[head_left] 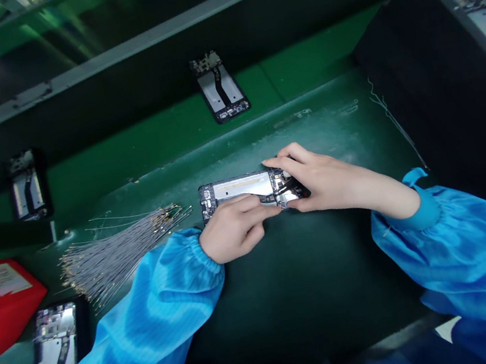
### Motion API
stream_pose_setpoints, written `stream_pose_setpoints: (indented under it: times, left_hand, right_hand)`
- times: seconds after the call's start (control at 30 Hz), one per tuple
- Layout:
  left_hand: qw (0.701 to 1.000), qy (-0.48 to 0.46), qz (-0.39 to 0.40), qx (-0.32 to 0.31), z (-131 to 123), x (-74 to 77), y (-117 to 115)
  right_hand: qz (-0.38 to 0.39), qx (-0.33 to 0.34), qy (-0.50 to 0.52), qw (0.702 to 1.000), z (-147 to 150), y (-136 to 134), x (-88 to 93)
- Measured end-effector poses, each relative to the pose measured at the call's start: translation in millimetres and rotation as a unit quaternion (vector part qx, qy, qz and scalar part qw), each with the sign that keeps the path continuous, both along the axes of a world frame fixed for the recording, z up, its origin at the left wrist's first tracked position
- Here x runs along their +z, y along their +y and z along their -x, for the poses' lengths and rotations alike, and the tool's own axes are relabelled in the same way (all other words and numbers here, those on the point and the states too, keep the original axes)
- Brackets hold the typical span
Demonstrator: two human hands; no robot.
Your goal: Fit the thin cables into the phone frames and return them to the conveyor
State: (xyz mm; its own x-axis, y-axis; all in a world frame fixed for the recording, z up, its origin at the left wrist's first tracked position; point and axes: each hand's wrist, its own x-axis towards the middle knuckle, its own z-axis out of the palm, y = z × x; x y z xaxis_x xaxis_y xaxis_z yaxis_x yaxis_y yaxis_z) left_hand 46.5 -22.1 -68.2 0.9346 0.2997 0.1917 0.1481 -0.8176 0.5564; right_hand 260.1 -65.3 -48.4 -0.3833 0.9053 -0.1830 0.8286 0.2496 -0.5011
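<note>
Midway I reckon: open phone point(239, 190) flat on the tabletop point(315, 281), not closed up yet, my left hand point(233, 231) pinching its near edge, my right hand point(320, 183) pinching the board end.

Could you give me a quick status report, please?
Left hand and right hand on open phone, meeting at its right end. Phone flat on green mat. Wire bundle left of it, apart.

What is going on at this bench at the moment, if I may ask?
A person in blue sleeves works on an open phone lying on the green mat. The right hand grips its right end; the left hand curls against its near edge. A bundle of thin wires lies to the left, and other phones sit on the belt behind.
</note>
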Motion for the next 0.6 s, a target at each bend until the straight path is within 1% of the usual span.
stream_pose_setpoints:
  times: [0.1,0.17,0.5,0.6]
  left_hand:
    - [0.999,-0.012,0.039,0.020,-0.1,0.4,0.2]
    - [0.999,-0.018,0.047,0.015,0.0,0.1,0.4]
    - [0.999,-0.028,0.032,0.000,-0.3,-2.5,0.1]
    - [0.999,-0.028,0.027,0.000,-0.8,-1.7,0.5]
  right_hand:
    - [-0.009,-0.010,-0.010,1.000,1.7,-0.5,-0.6]
    - [-0.018,-0.017,-0.029,0.999,3.2,-0.3,-0.7]
    - [-0.019,-0.010,-0.074,0.997,4.9,6.1,-2.7]
    - [-0.031,-0.004,-0.091,0.995,5.5,6.4,-1.2]
